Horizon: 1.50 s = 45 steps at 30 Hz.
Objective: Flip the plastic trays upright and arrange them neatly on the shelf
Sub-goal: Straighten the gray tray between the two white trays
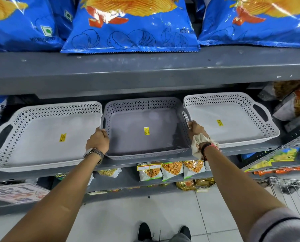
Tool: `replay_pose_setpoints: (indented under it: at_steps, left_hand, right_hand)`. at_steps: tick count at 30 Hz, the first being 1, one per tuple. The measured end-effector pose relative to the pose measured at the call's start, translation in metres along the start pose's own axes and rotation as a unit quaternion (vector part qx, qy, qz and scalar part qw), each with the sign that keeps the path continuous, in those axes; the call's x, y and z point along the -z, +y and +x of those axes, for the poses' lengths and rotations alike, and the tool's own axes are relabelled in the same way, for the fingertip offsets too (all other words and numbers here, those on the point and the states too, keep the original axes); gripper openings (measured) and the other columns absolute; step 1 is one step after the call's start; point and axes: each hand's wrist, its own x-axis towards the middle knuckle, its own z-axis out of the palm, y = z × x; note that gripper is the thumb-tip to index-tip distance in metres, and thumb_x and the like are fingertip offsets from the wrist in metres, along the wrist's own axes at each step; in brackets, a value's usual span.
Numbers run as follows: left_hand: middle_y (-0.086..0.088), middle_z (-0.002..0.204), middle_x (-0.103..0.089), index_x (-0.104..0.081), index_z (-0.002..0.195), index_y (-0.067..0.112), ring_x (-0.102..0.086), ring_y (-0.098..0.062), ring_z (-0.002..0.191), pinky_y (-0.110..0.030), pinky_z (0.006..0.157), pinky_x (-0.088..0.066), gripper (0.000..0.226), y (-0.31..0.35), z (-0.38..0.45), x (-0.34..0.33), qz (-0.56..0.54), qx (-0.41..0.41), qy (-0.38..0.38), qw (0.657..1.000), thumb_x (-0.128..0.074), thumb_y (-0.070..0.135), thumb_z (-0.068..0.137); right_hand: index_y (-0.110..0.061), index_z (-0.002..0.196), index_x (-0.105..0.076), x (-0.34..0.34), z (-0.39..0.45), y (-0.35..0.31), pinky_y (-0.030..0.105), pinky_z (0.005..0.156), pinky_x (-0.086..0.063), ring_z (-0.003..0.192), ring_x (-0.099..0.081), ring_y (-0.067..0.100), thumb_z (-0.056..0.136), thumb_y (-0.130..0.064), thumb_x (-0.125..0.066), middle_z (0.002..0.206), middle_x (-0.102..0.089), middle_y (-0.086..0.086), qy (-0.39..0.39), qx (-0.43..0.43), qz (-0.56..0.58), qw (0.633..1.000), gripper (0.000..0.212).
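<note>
Three perforated plastic trays stand upright side by side on the grey middle shelf (163, 162). The grey middle tray (128, 130) is the darkest and carries a yellow sticker. My left hand (97, 139) grips its left handle and my right hand (195, 129) grips its right handle. A crumpled cloth is also pressed under my right palm. The white left tray (41, 135) and the white right tray (233, 119) sit close against it, each with a yellow sticker and an outer handle hole.
Blue chip bags (131, 27) fill the upper shelf (145, 67) just above the trays. Snack packets (163, 169) line the lower shelf, more packets (292, 100) crowd the right. A wire basket (288, 189) stands on the tiled floor at the right, my shoes (163, 231) below.
</note>
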Motion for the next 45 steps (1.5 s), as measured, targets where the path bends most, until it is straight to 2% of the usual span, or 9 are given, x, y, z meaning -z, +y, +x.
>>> replay_pose_setpoints:
  at_steps: [4,8,16,20,23,27,31,41,45]
  left_hand:
    - [-0.031,0.109,-0.063,-0.048,0.111,-0.001,-0.059,-0.047,0.1,-0.045,0.08,-0.046,0.035,-0.001,-0.005,0.002,-0.006,0.001,-0.005,1.0,-0.027,0.024,0.097]
    - [-0.032,0.111,-0.063,-0.047,0.112,-0.001,-0.059,-0.048,0.1,-0.045,0.08,-0.046,0.037,-0.002,-0.009,0.003,-0.003,0.003,-0.004,1.0,-0.026,0.025,0.098]
    - [-0.031,0.112,-0.062,-0.047,0.114,0.0,-0.059,-0.048,0.102,-0.045,0.081,-0.046,0.037,-0.005,-0.015,0.003,-0.003,0.009,-0.002,1.0,-0.026,0.026,0.098]
    - [-0.033,0.112,-0.062,-0.046,0.115,-0.001,-0.058,-0.048,0.102,-0.046,0.083,-0.046,0.039,-0.007,-0.015,0.003,-0.005,0.007,-0.002,1.0,-0.025,0.026,0.098]
    - [-0.033,0.112,-0.061,-0.046,0.116,-0.002,-0.058,-0.049,0.103,-0.047,0.084,-0.046,0.04,-0.007,-0.015,0.003,-0.009,0.006,-0.003,1.0,-0.024,0.027,0.098]
    - [-0.033,0.112,-0.061,-0.045,0.117,-0.002,-0.058,-0.049,0.102,-0.047,0.083,-0.046,0.041,-0.008,-0.014,0.002,-0.008,0.006,-0.001,1.0,-0.024,0.027,0.098]
    - [-0.034,0.112,-0.061,-0.046,0.116,-0.003,-0.058,-0.049,0.102,-0.048,0.083,-0.045,0.041,-0.009,-0.013,0.0,-0.007,0.002,0.004,1.0,-0.024,0.026,0.098]
    - [-0.032,0.11,-0.062,-0.05,0.112,-0.003,-0.059,-0.048,0.101,-0.046,0.08,-0.046,0.044,-0.006,-0.013,0.001,0.005,0.006,0.019,1.0,-0.024,0.03,0.099]
    - [-0.03,0.109,-0.064,-0.051,0.111,-0.001,-0.06,-0.047,0.1,-0.045,0.078,-0.047,0.044,-0.005,-0.013,0.001,0.004,0.007,0.021,1.0,-0.023,0.031,0.099]
  right_hand:
    - [-0.012,0.117,-0.051,-0.002,-0.004,0.006,0.032,0.076,-0.039,0.103,-0.059,0.039,0.091,-0.017,-0.042,0.117,-0.062,0.023,0.003,0.01,-0.006,1.0,0.028]
    - [-0.013,0.116,-0.051,-0.003,-0.006,0.006,0.037,0.081,-0.045,0.102,-0.06,0.039,0.092,-0.02,-0.042,0.116,-0.063,0.023,0.006,0.012,-0.011,1.0,0.027]
    - [-0.013,0.114,-0.051,-0.003,-0.01,0.009,0.031,0.074,-0.037,0.101,-0.06,0.038,0.091,-0.019,-0.043,0.114,-0.063,0.022,-0.009,0.01,-0.013,1.0,0.025]
    - [-0.013,0.114,-0.051,-0.003,-0.013,0.009,0.038,0.083,-0.046,0.102,-0.06,0.039,0.091,-0.019,-0.043,0.115,-0.063,0.023,-0.006,0.009,-0.017,1.0,0.025]
    - [-0.013,0.112,-0.052,-0.002,-0.015,0.009,0.04,0.086,-0.047,0.103,-0.059,0.039,0.09,-0.018,-0.043,0.116,-0.062,0.023,-0.009,0.011,-0.015,1.0,0.024]
    - [-0.027,0.087,-0.051,0.001,-0.016,0.007,0.031,0.076,-0.037,0.101,-0.059,0.035,0.093,-0.02,-0.037,0.116,-0.063,0.02,-0.02,-0.01,0.026,0.999,0.016]
    - [-0.017,0.111,-0.052,0.001,-0.018,0.007,0.031,0.077,-0.039,0.101,-0.06,0.036,0.092,-0.02,-0.041,0.115,-0.063,0.019,-0.012,0.003,-0.006,1.0,0.022]
    - [-0.013,0.112,-0.052,0.0,-0.016,0.007,0.032,0.073,-0.039,0.098,-0.061,0.038,0.095,-0.029,-0.038,0.112,-0.064,0.022,0.01,0.009,-0.019,1.0,0.027]
    - [-0.013,0.114,-0.052,-0.002,-0.014,0.008,0.036,0.081,-0.046,0.099,-0.061,0.038,0.095,-0.028,-0.039,0.113,-0.064,0.023,0.016,0.007,-0.029,0.999,0.028]
